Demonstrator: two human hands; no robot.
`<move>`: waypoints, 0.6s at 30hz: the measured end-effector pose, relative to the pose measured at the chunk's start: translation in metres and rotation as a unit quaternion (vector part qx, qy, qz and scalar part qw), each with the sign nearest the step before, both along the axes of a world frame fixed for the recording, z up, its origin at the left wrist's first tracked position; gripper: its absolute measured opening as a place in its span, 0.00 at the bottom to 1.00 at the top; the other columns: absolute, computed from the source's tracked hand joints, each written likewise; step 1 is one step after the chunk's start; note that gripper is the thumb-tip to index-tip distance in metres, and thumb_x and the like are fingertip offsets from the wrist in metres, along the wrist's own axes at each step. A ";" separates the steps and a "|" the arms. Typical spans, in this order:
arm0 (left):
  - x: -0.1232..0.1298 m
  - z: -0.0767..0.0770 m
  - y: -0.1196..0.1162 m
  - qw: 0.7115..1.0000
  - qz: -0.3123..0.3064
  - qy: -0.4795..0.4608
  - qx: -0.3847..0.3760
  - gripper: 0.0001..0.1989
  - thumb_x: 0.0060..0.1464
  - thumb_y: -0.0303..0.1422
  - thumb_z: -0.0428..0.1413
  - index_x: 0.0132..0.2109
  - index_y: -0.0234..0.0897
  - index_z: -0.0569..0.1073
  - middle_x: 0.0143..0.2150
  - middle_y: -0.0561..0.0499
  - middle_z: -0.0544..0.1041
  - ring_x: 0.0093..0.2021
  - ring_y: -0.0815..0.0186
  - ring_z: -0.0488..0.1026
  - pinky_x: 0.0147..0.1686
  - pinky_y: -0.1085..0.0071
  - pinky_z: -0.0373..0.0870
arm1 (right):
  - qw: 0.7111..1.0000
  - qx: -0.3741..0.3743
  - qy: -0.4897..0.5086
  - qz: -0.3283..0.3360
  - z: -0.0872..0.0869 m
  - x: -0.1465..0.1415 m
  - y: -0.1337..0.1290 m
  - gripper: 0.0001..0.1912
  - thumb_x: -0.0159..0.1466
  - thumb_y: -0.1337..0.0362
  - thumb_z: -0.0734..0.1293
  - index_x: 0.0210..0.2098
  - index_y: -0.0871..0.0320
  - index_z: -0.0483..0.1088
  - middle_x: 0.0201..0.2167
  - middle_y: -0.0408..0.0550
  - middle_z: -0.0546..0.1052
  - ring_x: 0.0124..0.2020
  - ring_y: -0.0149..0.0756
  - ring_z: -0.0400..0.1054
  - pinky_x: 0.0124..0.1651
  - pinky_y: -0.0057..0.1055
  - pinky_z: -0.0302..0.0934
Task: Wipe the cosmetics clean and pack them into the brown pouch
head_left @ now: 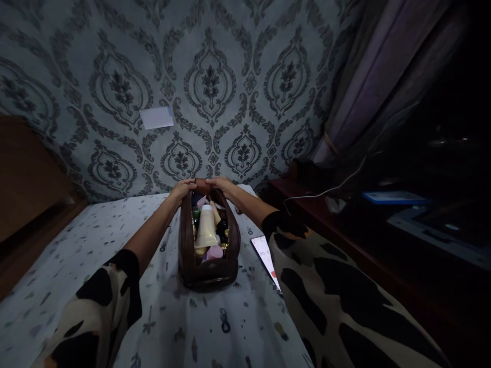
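A brown bag (209,273) sits unzipped on the patterned bed sheet, its opening facing up. Inside lie a cream-coloured tube with a white cap (207,227), a pink item (214,252), a green item and several small bottles with gold parts. At the bag's far end, my left hand (184,189) holds the left side of its rim, fingers closed on it. My right hand (223,186) grips the same far end on the right, beside a lighter brown patch. Both sets of fingertips are partly hidden by the bag.
A lit phone (266,258) lies right of the bag, partly behind my right sleeve. Patterned wall rises beyond the sheet (161,306). Wooden furniture (34,179) stands left; a dark red ledge (291,191) with a white cable (337,189) is right.
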State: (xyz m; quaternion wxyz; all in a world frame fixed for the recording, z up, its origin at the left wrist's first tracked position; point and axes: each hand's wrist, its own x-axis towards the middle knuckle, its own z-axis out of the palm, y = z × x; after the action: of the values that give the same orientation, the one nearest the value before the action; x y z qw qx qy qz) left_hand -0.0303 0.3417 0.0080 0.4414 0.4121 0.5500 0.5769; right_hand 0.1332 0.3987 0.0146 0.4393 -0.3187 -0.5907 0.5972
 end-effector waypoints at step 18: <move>0.012 0.012 -0.011 0.990 -0.052 -0.018 0.128 0.25 0.31 0.32 0.71 0.42 0.34 0.80 0.39 0.48 0.83 0.44 0.59 0.79 0.51 0.65 0.70 | 0.997 -0.046 0.045 -0.034 0.016 0.012 -0.016 0.14 0.55 0.72 0.71 0.41 0.59 0.70 0.25 0.42 0.76 0.26 0.31 0.70 0.36 0.30 0.68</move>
State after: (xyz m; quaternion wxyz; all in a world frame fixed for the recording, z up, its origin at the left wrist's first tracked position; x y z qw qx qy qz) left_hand -0.0186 0.3312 0.0197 0.4245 0.4828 0.4413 0.6260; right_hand 0.1454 0.3825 0.0304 0.4706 -0.3315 -0.5311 0.6218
